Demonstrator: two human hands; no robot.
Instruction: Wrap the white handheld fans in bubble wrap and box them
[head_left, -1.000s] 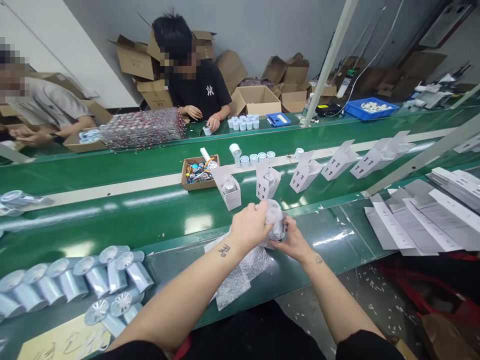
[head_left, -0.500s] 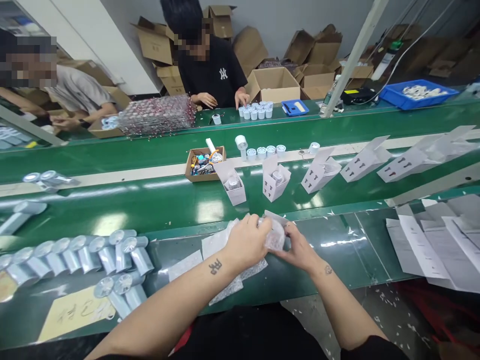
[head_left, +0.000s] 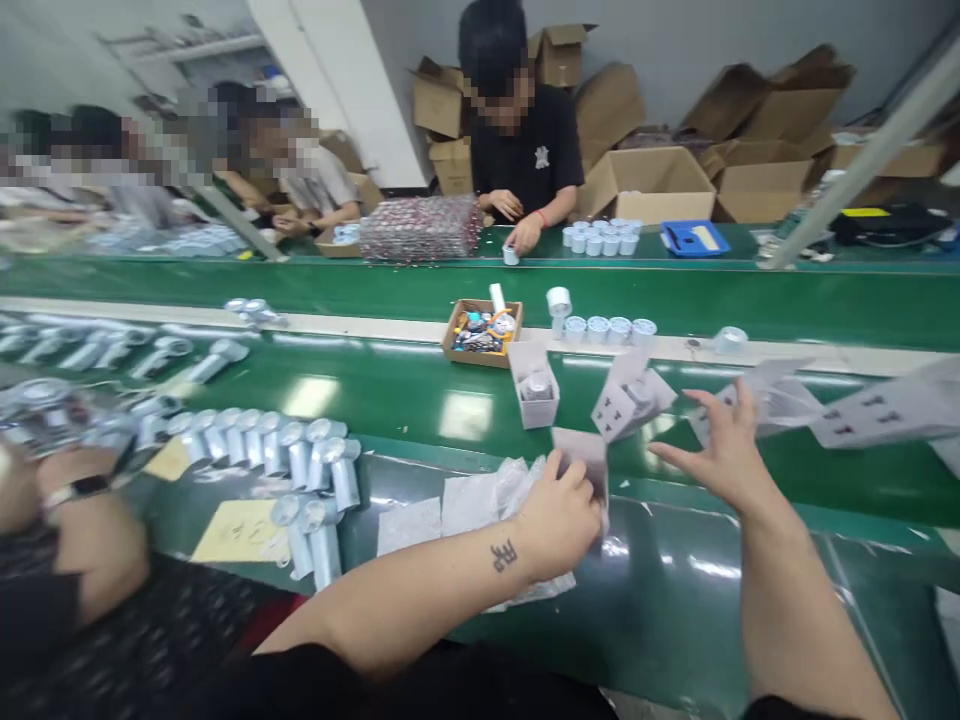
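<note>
My left hand (head_left: pixel 561 512) is closed on a small white carton (head_left: pixel 589 452) with a raised flap, at the near edge of the belt. Its contents are mostly hidden by the fingers. My right hand (head_left: pixel 724 455) is held out over the green belt, thumb and fingers spread, with nothing in it. Just behind it is another open carton (head_left: pixel 784 400), and left of it a carton (head_left: pixel 628 398) holds a wrapped item. Under my left forearm lie clear bubble-wrap bags (head_left: pixel 472 505).
Light-blue hairdryer-shaped bodies (head_left: pixel 274 440) stand in a row at left, near a yellow paper (head_left: pixel 238 532). A parts box (head_left: pixel 484 335) and white-blue round parts (head_left: pixel 598 330) sit mid-line. Across the belt, a co-worker (head_left: pixel 525 140) handles a small part. Another person's wrist (head_left: pixel 90 490) is at left.
My right hand has let go of the carton and moved right and forward, opening. My left hand keeps hold of it. The view has swung left, and the co-worker's hand has shifted to another part.
</note>
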